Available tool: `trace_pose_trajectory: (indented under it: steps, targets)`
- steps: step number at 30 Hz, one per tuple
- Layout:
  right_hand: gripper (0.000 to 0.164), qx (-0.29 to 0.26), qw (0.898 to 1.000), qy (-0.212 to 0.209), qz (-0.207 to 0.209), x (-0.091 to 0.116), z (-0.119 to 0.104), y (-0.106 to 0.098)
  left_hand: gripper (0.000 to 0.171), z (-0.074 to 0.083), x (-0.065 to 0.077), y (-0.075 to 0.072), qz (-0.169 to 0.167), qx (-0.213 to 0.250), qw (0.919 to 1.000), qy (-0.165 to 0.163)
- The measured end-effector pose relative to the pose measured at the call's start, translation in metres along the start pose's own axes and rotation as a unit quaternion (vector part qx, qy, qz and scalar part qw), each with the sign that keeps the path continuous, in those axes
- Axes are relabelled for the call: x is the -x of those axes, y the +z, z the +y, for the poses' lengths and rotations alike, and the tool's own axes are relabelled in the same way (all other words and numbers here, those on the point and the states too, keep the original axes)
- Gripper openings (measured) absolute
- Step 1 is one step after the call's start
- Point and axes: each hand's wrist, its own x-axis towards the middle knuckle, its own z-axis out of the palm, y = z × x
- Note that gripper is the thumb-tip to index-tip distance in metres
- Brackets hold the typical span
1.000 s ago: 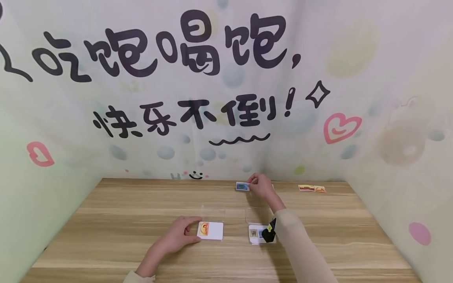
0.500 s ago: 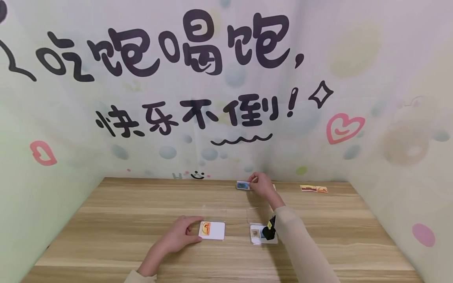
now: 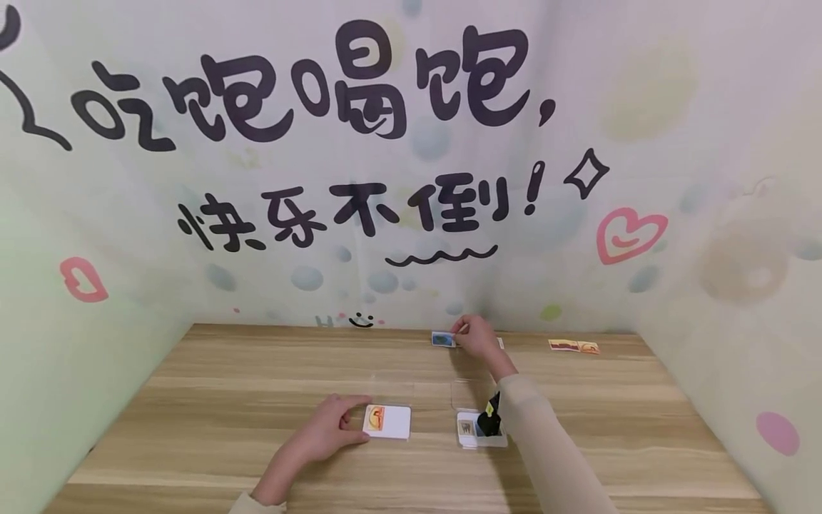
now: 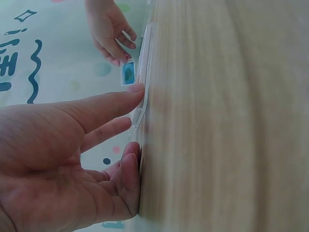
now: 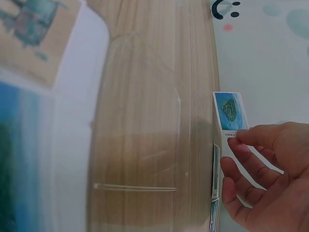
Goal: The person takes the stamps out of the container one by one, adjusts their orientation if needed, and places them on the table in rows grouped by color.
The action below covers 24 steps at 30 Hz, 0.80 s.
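My left hand sits at the left side of a flat white plastic case, its thumb and index finger at the near and far corners. An orange picture card lies in that case's left part. At the table's back edge my right hand pinches a small blue picture card, showing a green island, between thumb and fingertips. A second white case, its clear lid folded back, lies in front of the right arm. It holds a beige picture card and a blue one, partly hidden by the wrist camera.
Two joined-looking orange and yellow picture cards lie at the back right. More cards lie by the right fingers. A lettered wall cloth rises behind the wooden table.
The whole head view has drifted slightly, with the scene shifting a little to the right. Both hands keep their places; the blue card stays pinched at the back edge.
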Motion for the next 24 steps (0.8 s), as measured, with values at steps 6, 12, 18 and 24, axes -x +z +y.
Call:
trace_pose_trajectory:
  steps: [6, 12, 18, 24]
  targets:
    - [0.004, 0.006, 1.0, -0.006, 0.002, -0.0035, 0.0034, 0.0012, 0.058, 0.0008, -0.0002, 0.0006, -0.001, -0.003, 1.0, -0.001]
    - [0.003, 0.011, 1.0, -0.008, 0.003, -0.0062, 0.0042, 0.0013, 0.058, 0.0024, -0.0005, 0.0008, 0.001, 0.001, 1.0, -0.008]
    - [0.004, 0.009, 1.0, -0.005, 0.006, -0.0065, 0.0029, 0.0015, 0.058, 0.0018, -0.0002, 0.0014, 0.004, -0.007, 1.0, -0.006]
    - [0.004, 0.004, 1.0, 0.0, 0.011, -0.0094, 0.0058, 0.0043, 0.058, 0.0009, 0.0003, 0.0011, 0.006, -0.004, 1.0, -0.006]
